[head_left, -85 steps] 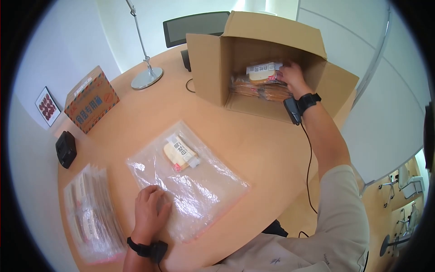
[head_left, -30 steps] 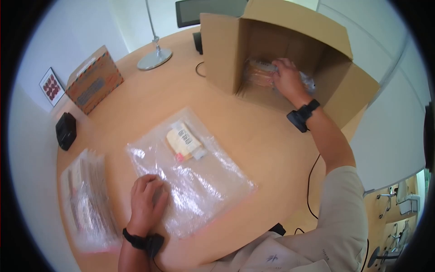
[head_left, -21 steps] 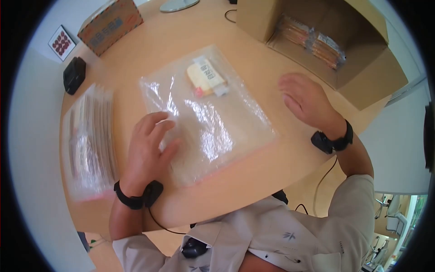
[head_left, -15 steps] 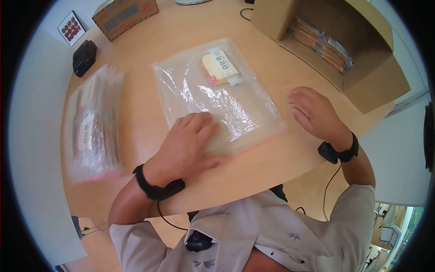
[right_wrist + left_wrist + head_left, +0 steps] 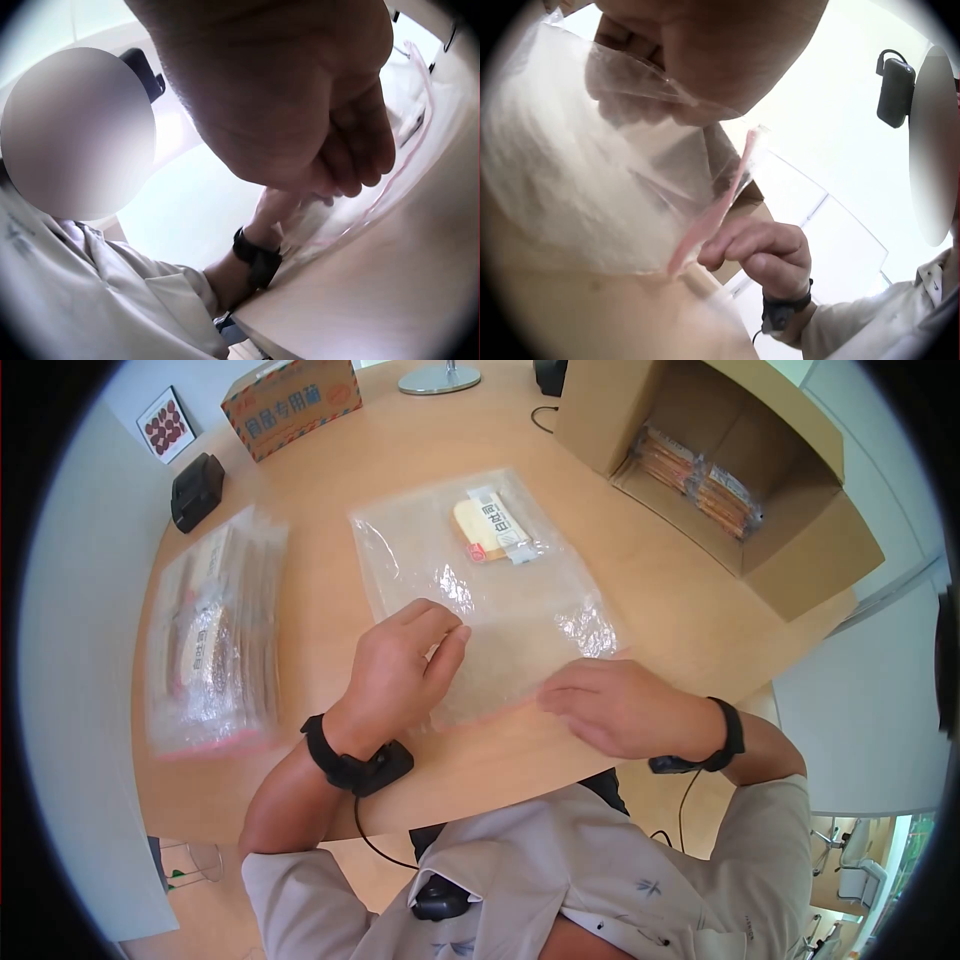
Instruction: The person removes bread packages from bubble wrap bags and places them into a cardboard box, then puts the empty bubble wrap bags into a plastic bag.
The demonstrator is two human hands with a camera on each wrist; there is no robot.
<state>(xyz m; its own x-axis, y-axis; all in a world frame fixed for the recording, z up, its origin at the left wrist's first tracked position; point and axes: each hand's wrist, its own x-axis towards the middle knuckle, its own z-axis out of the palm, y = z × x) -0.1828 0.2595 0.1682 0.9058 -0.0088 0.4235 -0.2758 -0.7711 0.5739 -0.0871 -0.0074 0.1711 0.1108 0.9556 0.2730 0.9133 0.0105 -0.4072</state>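
A large clear zip bag (image 5: 500,600) with a pink strip along its near edge lies on the table. My left hand (image 5: 405,665) pinches the bag's film near that edge, lifting it; in the left wrist view film hangs across the fingers, with the pink strip (image 5: 709,221) slanting up. My right hand (image 5: 630,705) reaches to the near right part of the strip, fingertips right at it, fingers loosely bent; in the right wrist view the right hand (image 5: 330,127) hides what lies beyond. A packaged bread slice (image 5: 490,525) shows at the bag's far end.
Several filled clear bags (image 5: 215,640) are stacked at the left. An open cardboard box (image 5: 810,575) at the right back holds two piles of packaged slices (image 5: 725,500). A printed carton (image 5: 290,410), black device (image 5: 197,492) and lamp base (image 5: 440,378) stand behind.
My right hand has left the cardboard box and come to the bag's near edge. My left hand has moved right along the bag and taken hold of its film.
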